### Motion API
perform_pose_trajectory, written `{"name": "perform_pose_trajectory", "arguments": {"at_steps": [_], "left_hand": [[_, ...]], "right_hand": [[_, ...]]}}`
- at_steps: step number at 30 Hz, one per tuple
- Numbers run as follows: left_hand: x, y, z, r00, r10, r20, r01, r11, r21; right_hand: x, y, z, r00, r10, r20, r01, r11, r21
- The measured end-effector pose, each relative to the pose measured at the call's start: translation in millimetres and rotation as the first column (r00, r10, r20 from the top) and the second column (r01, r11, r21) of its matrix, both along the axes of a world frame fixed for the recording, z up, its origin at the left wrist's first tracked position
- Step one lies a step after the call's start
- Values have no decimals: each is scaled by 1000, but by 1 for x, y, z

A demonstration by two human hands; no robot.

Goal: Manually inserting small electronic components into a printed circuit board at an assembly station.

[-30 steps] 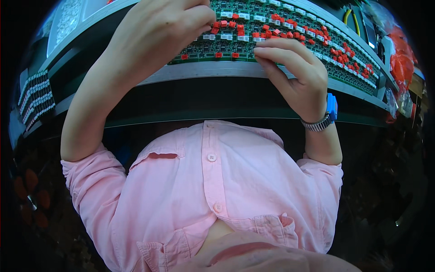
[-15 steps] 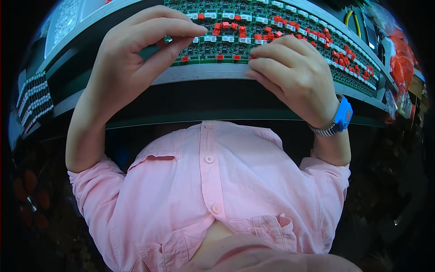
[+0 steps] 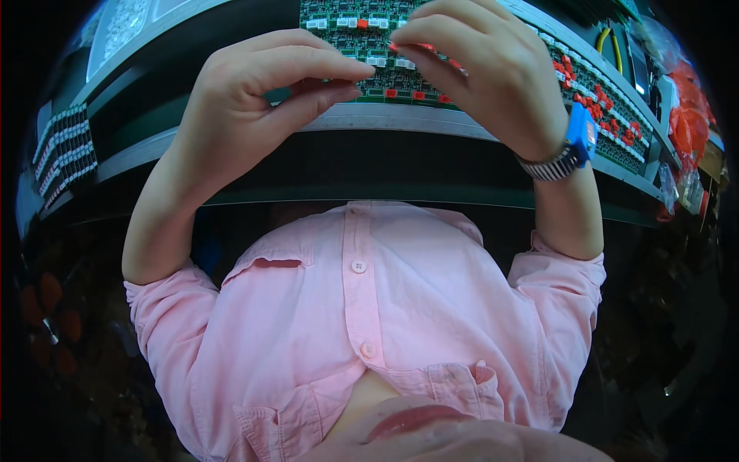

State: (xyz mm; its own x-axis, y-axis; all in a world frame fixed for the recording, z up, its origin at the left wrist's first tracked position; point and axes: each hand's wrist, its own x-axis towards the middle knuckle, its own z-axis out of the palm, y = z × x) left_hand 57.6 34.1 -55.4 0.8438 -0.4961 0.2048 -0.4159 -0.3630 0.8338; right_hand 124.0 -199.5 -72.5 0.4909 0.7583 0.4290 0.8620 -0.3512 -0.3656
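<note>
Below my hands lies a panel of green circuit boards (image 3: 404,86) with rows of white connectors and small red plastic pieces on it. My left hand (image 3: 258,88) hovers over the panel's left part, index finger and thumb curved toward each other with a gap between the tips; I see nothing held there. My right hand (image 3: 493,69) reaches over the panel, its fingertips closed on a small red plastic piece (image 3: 394,47), partly hidden by the fingers. Along the front edge sit several red pieces (image 3: 418,95) in a row. The right hand covers the panel's middle.
A metal rail (image 3: 362,117) runs along the front. More red pieces (image 3: 600,100) lie scattered on the right. A stack of board strips (image 3: 65,154) stands at left, below a tray of clear small parts (image 3: 119,31). Yellow-handled pliers (image 3: 610,48) and red plastic bags (image 3: 687,108) are at right.
My right hand has moved up and left from the front edge to the loose red pieces. My left hand has shifted slightly right and down. The view has shifted a little.
</note>
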Motion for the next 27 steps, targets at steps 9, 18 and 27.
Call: {"name": "perform_pose_trajectory", "arguments": {"at_steps": [9,18,27], "left_hand": [[3,-1,-4,999,-15,42,16,1000,-24],[-6,4,-1,998,-17,52,14,998,60],[-15,2,-4,992,55,112,-67,992,107]], "right_hand": [[-27,-58,4,992,-125,-4,125,991,-38],[-35,-52,25,980,-76,186,132,940,-315],[-45,-24,51,949,-44,311,186,876,-444]]}}
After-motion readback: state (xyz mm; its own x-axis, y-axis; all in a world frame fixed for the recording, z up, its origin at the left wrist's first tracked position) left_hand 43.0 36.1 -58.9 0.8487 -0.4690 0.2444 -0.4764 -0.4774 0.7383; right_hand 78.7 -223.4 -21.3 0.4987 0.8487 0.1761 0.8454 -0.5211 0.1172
